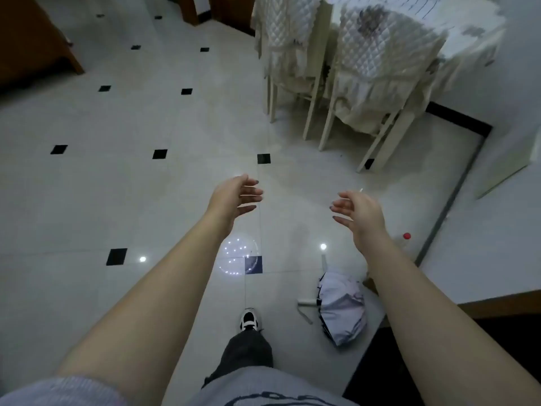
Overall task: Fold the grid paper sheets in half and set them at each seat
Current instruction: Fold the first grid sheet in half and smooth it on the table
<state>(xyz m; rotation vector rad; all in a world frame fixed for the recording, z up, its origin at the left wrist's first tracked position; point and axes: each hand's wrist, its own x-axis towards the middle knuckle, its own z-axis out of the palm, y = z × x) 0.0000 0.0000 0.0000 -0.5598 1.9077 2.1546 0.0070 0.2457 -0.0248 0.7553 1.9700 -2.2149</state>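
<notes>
Approach step: bare left hand (234, 197) and right hand (358, 210) empty, fingers apart. No grid paper visible. Next: reach 2 cream quilted-cover chairs (366, 54) far right.

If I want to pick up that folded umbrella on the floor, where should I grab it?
Probably by the pale handle. The umbrella lies flat on the tile floor, and its handle pokes out sideways, clear of the loose canopy fabric, with a strap trailing beside it. Come down from above on that side and wrap your fingers around it. Both the left hand and right hand are open and empty.
</notes>
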